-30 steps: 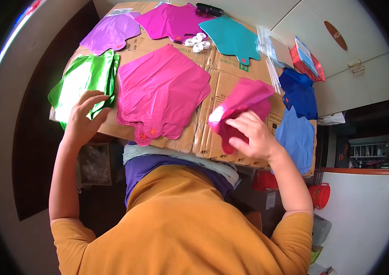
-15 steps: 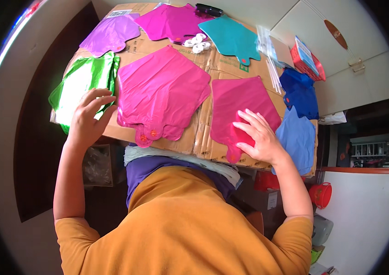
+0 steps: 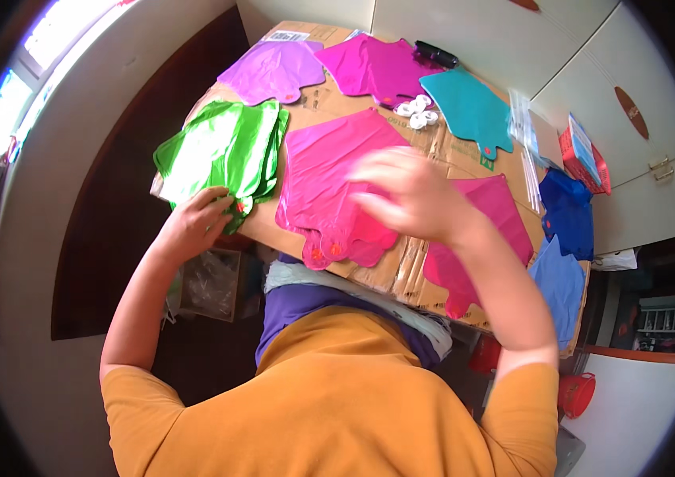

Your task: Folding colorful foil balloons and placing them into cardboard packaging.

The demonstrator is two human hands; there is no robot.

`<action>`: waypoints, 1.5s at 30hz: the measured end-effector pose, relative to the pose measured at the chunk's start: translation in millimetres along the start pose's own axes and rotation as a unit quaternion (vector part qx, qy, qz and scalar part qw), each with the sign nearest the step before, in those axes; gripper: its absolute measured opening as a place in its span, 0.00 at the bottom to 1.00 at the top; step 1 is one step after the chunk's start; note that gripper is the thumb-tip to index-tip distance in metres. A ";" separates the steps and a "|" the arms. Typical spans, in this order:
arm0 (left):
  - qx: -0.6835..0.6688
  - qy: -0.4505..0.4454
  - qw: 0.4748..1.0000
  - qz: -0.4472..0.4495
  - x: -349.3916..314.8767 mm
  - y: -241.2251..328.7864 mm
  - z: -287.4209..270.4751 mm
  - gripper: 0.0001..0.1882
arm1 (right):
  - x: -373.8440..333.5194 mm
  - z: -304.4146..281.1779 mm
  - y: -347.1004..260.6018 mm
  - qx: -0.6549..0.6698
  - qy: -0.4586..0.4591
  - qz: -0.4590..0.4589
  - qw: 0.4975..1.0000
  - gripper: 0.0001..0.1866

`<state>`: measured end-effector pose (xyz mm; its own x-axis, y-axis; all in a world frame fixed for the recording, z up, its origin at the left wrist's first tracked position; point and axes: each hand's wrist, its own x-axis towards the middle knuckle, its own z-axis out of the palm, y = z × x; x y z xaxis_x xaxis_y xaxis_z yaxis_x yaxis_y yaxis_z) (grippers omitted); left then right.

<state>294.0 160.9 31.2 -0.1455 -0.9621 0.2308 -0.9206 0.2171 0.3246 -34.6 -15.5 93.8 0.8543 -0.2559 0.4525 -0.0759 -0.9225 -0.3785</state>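
The right hand (image 3: 409, 191) is blurred, and part of the pink foil stack (image 3: 325, 171) is covered by it. The single pink piece (image 3: 500, 211) is partly hidden under the right forearm (image 3: 508, 294). Where the left fingertips meet the green foil stack (image 3: 218, 147), detail is lost; whether the left grip is clamped on a layer cannot be told.

The left hand (image 3: 194, 222) is placed at the near edge of the green foil stack, its fingers curled. The right hand is held over the pink foil stack, pointed left, with thumb and fingers apart; whether the foil is touched cannot be seen.

Both stacks are laid on the cardboard worktop (image 3: 266, 230), green at left, pink beside it. Beyond them, a purple piece (image 3: 274, 70), a magenta piece (image 3: 377, 67) and a teal piece (image 3: 473, 107) are spread, with white rolls (image 3: 425, 119) clustered between the last two.
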 end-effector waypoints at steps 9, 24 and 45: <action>0.113 -0.004 0.987 0.112 -17.0 -13.5 -12.9 0.22 | 120.9 158.8 26.3 -0.053 -0.134 -0.077 0.987 0.07; 0.135 0.034 0.978 0.157 -9.3 -14.6 -2.0 0.18 | 111.1 148.5 42.2 0.000 -0.093 -0.070 0.993 0.05; -0.161 -0.038 0.955 -0.247 40.0 -24.0 -18.6 0.10 | 127.7 168.1 17.4 0.330 -0.119 0.159 0.923 0.08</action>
<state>317.0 120.3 49.7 0.2404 -0.9668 -0.0871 -0.7260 -0.2387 0.6449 159.6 -15.6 9.3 0.9376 -0.3400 0.0729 -0.0796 -0.4139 -0.9068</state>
